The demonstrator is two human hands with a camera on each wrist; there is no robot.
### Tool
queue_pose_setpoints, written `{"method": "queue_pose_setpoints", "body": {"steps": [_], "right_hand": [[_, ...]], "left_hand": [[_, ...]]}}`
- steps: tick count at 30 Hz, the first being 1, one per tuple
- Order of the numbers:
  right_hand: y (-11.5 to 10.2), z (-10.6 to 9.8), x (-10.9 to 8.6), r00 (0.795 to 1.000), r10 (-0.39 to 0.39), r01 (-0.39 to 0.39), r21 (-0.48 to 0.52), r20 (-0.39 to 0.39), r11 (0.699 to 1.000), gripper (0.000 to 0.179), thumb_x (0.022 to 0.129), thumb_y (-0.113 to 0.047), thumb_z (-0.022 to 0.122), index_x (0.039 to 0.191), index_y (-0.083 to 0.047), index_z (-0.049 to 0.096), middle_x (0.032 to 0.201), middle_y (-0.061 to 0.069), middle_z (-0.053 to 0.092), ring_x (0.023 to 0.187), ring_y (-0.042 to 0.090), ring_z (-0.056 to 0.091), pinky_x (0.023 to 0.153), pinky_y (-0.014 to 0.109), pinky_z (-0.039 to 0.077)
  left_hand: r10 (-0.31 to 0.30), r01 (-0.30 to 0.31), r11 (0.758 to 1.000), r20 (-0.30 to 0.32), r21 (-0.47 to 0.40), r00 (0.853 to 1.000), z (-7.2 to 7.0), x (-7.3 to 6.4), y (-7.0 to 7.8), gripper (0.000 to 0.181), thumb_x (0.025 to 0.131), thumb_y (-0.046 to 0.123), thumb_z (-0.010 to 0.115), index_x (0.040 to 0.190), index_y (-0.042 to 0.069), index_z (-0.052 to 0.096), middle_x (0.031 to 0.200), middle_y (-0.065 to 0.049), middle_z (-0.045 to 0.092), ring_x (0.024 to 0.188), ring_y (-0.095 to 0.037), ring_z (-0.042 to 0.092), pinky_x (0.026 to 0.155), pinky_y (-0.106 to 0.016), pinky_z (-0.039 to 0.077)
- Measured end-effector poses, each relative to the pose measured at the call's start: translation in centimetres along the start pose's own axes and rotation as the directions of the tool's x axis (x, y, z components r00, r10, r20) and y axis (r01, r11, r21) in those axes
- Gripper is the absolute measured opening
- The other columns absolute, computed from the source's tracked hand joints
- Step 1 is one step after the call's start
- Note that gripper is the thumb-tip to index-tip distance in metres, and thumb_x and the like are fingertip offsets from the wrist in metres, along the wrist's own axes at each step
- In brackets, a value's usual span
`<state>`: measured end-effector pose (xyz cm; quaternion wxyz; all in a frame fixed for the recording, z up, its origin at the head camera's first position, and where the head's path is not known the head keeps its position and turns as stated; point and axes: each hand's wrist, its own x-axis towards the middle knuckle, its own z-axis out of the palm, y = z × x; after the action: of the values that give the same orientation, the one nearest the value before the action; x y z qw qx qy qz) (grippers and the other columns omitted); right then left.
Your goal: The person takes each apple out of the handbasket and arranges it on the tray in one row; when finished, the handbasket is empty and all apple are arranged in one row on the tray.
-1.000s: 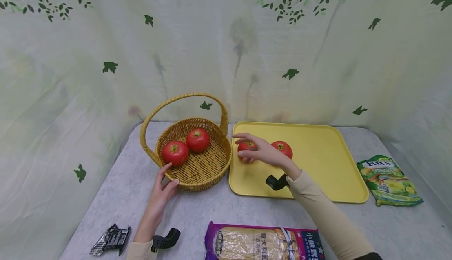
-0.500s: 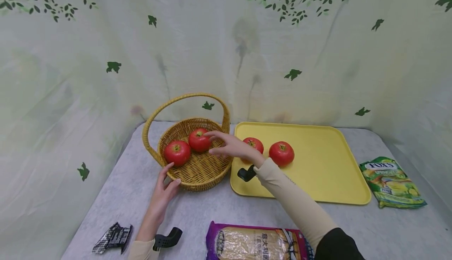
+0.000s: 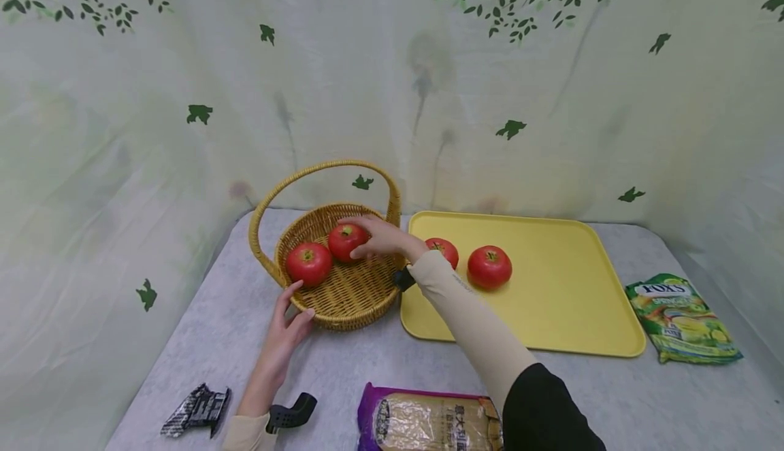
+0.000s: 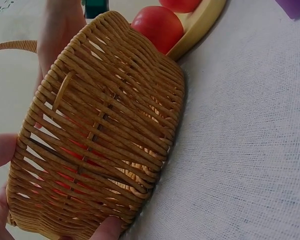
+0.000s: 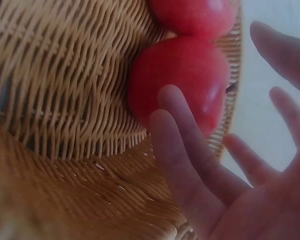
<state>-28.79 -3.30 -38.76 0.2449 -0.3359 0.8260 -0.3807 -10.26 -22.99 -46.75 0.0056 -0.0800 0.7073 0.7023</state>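
A wicker basket [image 3: 358,299] with a tall arched handle stands on the table, holding two red apples. My left hand [image 3: 282,342] grips its near-left rim. In the left wrist view, left-hand fingers [image 4: 109,229] lie against the woven wall. My right hand [image 3: 386,239] reaches into the basket, its fingers spread around the farther apple [image 3: 345,241]. The right wrist view has these fingers extended, two of them overlapping the apple [image 5: 177,75]. The other basket apple [image 3: 309,264] sits by the left wall.
Right of the basket lies a yellow tray [image 3: 563,288] with two more apples, one [image 3: 490,267] fully visible and one [image 3: 444,250] partly behind my right wrist. A green candy bag [image 3: 682,322], a purple noodle pack [image 3: 429,420] and a crumpled black-and-silver wrapper [image 3: 196,410] surround them.
My right hand has moved left from over the tray into the basket, to the farther apple. The left hand has stayed at the basket's rim.
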Motion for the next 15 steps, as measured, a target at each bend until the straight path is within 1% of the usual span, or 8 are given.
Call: {"method": "queue_pose_setpoints", "body": {"steps": [1,3,4,6,8,10,12,15], "right_hand": [[0.0,0.0,0.3,1.000,0.020,-0.020,-0.003,0.008,1.000,0.067,0.090,-0.012,0.067,0.149,-0.020,0.034,0.148,0.015,0.024,0.085,0.035,0.063,0.075,0.039,0.053],[0.0,0.1,0.7,0.998,0.057,-0.056,-0.033,0.016,0.998,0.069,0.090,-0.013,0.067,0.149,-0.024,0.033,0.151,0.015,0.018,0.099,0.033,0.058,0.079,0.039,0.052],[0.0,0.1,0.9,0.997,0.075,-0.075,-0.034,0.024,0.997,0.070,0.090,-0.013,0.067,0.150,-0.025,0.033,0.152,0.015,0.014,0.103,0.034,0.056,0.080,0.041,0.051],[0.1,0.2,1.3,0.994,0.105,-0.103,-0.064,0.028,0.993,0.071,0.090,-0.013,0.067,0.150,-0.027,0.032,0.154,0.014,0.011,0.111,0.031,0.049,0.082,0.040,0.050],[0.2,0.4,1.7,0.991,0.128,-0.126,-0.075,0.027,0.989,0.072,0.090,-0.013,0.067,0.150,-0.029,0.031,0.155,0.014,0.008,0.115,0.029,0.044,0.082,0.038,0.049],[0.3,0.6,2.0,0.989,0.145,-0.143,-0.056,0.033,0.988,0.073,0.090,-0.012,0.067,0.151,-0.030,0.030,0.155,0.015,0.005,0.113,0.031,0.045,0.083,0.042,0.050],[0.4,0.9,2.2,0.988,0.151,-0.149,-0.078,0.024,0.986,0.074,0.090,-0.013,0.067,0.150,-0.032,0.030,0.155,0.016,0.006,0.123,0.030,0.038,0.089,0.041,0.046],[0.5,1.3,2.4,0.988,0.156,-0.154,-0.112,0.011,0.982,0.075,0.089,-0.014,0.069,0.150,-0.034,0.030,0.154,0.016,0.010,0.134,0.031,0.027,0.098,0.045,0.039]], "left_hand": [[0.000,0.000,1.000,-0.001,0.001,1.000,0.0,0.0,0.0,0.057,0.100,0.012,0.049,0.150,0.019,0.022,0.150,-0.014,0.022,0.128,-0.029,0.037,0.101,-0.040,0.037],[0.002,-0.002,1.000,0.001,0.001,1.000,0.0,0.0,-0.1,0.057,0.100,0.012,0.049,0.150,0.019,0.022,0.150,-0.014,0.021,0.128,-0.029,0.037,0.102,-0.043,0.036],[0.005,-0.005,1.000,0.002,0.000,1.000,0.0,0.0,-0.1,0.056,0.100,0.012,0.049,0.150,0.019,0.022,0.150,-0.014,0.021,0.128,-0.029,0.037,0.102,-0.044,0.035],[0.009,-0.009,1.000,0.004,-0.002,1.000,0.0,0.0,-0.1,0.056,0.100,0.012,0.049,0.149,0.019,0.023,0.151,-0.013,0.019,0.129,-0.030,0.036,0.102,-0.044,0.035],[0.012,-0.012,1.000,0.007,-0.005,1.000,0.0,0.0,-0.2,0.056,0.100,0.011,0.049,0.149,0.019,0.023,0.151,-0.013,0.018,0.129,-0.030,0.036,0.102,-0.043,0.036],[0.013,-0.013,1.000,0.007,-0.008,1.000,0.0,0.0,-0.2,0.056,0.100,0.012,0.049,0.149,0.019,0.022,0.151,-0.013,0.017,0.129,-0.030,0.036,0.102,-0.042,0.036],[0.014,-0.014,1.000,0.007,-0.009,1.000,-0.1,-0.1,-0.2,0.057,0.100,0.012,0.050,0.150,0.019,0.022,0.151,-0.013,0.018,0.129,-0.029,0.036,0.102,-0.043,0.036],[0.020,-0.020,1.000,0.007,-0.008,1.000,-0.1,-0.1,-0.1,0.057,0.100,0.013,0.050,0.150,0.019,0.022,0.151,-0.013,0.017,0.129,-0.030,0.036,0.104,-0.047,0.033]]}}
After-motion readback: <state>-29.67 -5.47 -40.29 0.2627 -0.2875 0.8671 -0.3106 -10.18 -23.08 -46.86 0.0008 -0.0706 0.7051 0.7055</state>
